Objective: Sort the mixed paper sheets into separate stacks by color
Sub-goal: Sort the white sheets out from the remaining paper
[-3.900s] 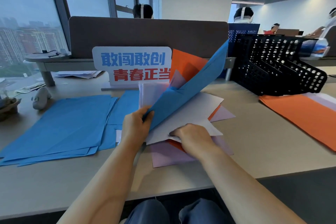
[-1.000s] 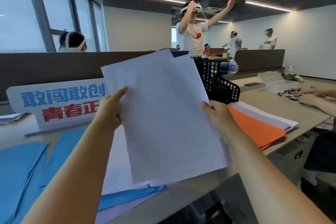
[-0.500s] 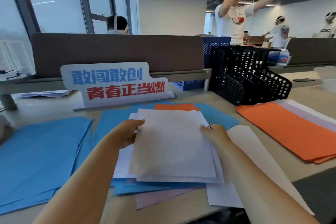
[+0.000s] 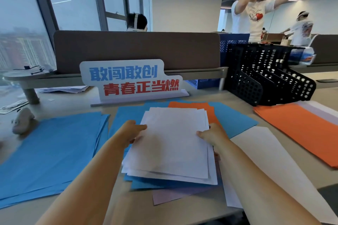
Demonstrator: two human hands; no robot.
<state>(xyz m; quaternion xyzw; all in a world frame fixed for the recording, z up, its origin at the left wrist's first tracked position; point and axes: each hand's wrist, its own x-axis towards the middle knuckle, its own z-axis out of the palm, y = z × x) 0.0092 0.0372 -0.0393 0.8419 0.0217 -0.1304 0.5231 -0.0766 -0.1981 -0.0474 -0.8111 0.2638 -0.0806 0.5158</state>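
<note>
The left hand [image 4: 134, 131] and right hand [image 4: 213, 136] each pinch a side edge of the white sheets [image 4: 173, 144] at frame centre, over the mixed pile [image 4: 164, 186], blue stack [image 4: 49, 151] lower left, orange stack [image 4: 301, 129] right.

The white sheets [image 4: 173, 142] are hiding most of the mixed pile [image 4: 236, 120] beneath. The orange stack [image 4: 301, 133] is running off the right edge

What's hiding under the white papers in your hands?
Blue sheets, an orange sheet and a pale purple sheet poke out from under the white papers. Whatever lies in the middle beneath them is covered.
</note>
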